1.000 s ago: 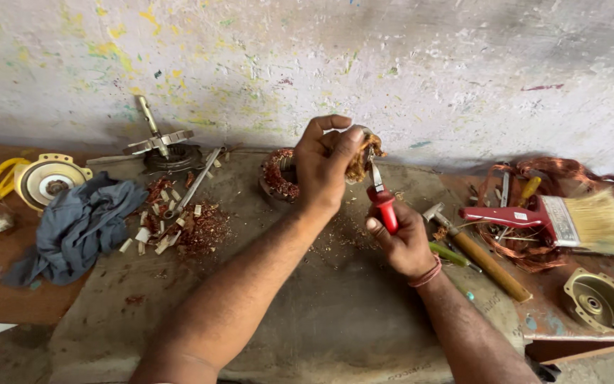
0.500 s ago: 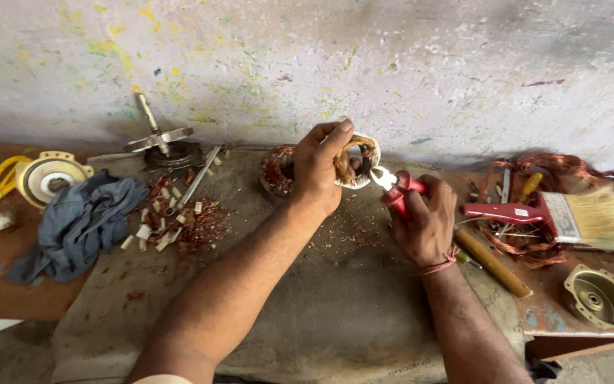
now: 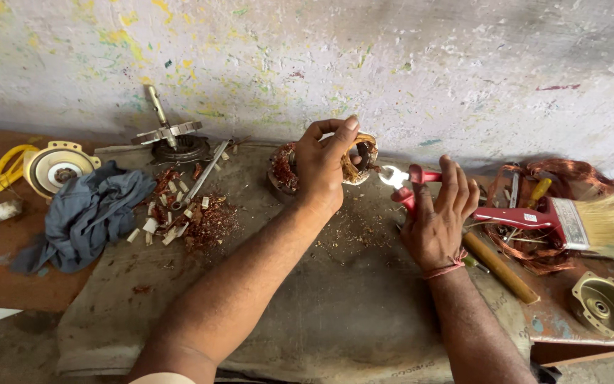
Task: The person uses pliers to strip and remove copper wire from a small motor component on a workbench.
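My left hand grips a round motor stator with copper windings, lifted a little above the sacking-covered bench. My right hand holds red-handled cutting pliers. Their open jaws point left, close beside the stator's right edge. A second wound stator lies on the bench behind my left hand, partly hidden by it.
A grey-blue rag, copper scraps and white slivers, a rotor with shaft, a round metal cover and yellow-handled pliers lie left. Right: a red paintbrush, copper wire tangle, wooden-handled tool, metal end cap.
My right hand turned the pliers from upright to pointing left, rose to the stator's right side, and the jaws now stand open. The left hand lowered the stator slightly.
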